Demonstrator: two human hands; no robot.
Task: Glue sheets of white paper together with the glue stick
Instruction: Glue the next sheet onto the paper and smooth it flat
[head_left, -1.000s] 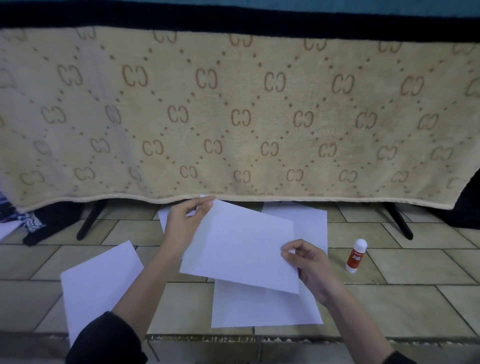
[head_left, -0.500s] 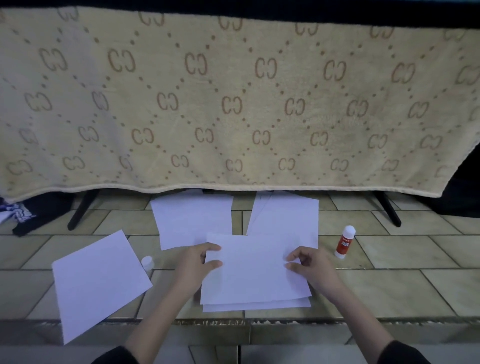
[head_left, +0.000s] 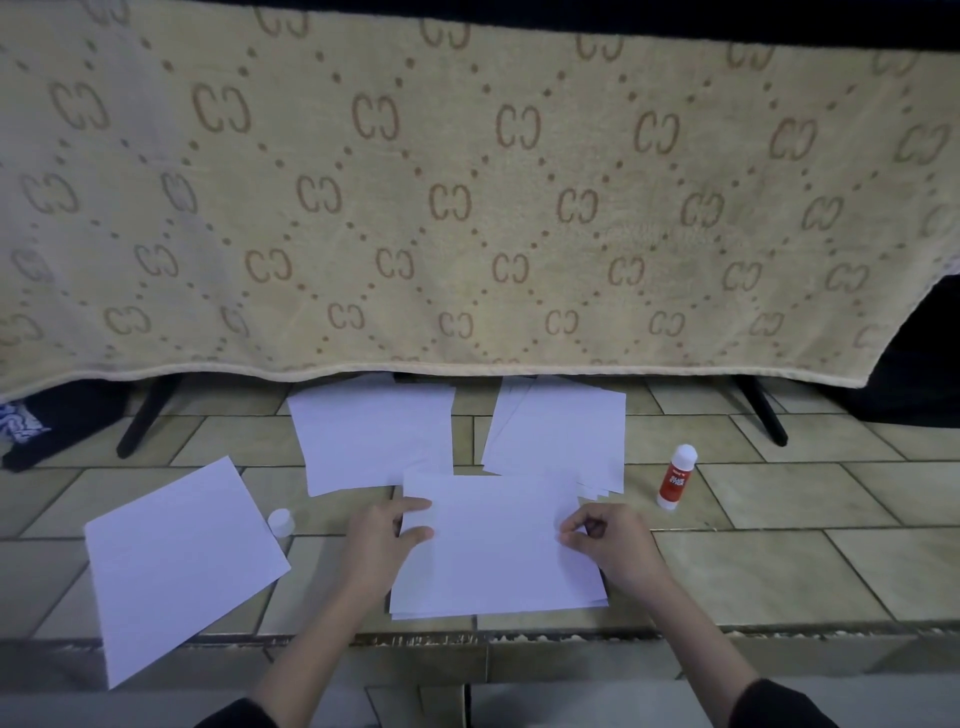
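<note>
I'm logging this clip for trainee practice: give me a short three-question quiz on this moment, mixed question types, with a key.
1. True or false: the glue stick stands upright on the tiled floor, right of the paper stack.
2. Which hand touches the top sheet at its left edge? A) left hand B) right hand C) neither
3. Fill in: the small white cap lies between the tilted sheet and the ____ hand.

Key
1. True.
2. A: the left hand holds the left edge; the right hand, fingers curled, is at the right edge.
3. Left.
</note>
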